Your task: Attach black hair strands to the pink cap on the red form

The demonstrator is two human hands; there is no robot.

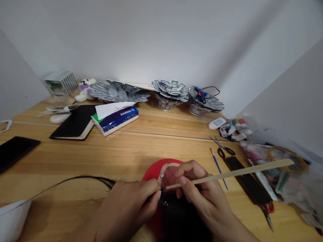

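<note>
My right hand (199,190) is closed around a long thin wooden stick (232,173) that runs up to the right; its near tip touches a small reddish piece (169,175) with pale studs along its rim. My left hand (131,205) is pinched shut at the edge of that piece, just left of the stick's tip. Under the piece lies a red round object (153,169) and a dark object (176,215) close to me, partly hidden by my hands.
On the wooden table (131,151): a black cable (75,179), a black notebook (75,122), a tissue pack (116,117), scissors (223,148), a blue paintbrush (218,164), a dark phone (248,183), paint tubes (233,129), folded-paper bowls (171,92) by the wall, plastic bags at right.
</note>
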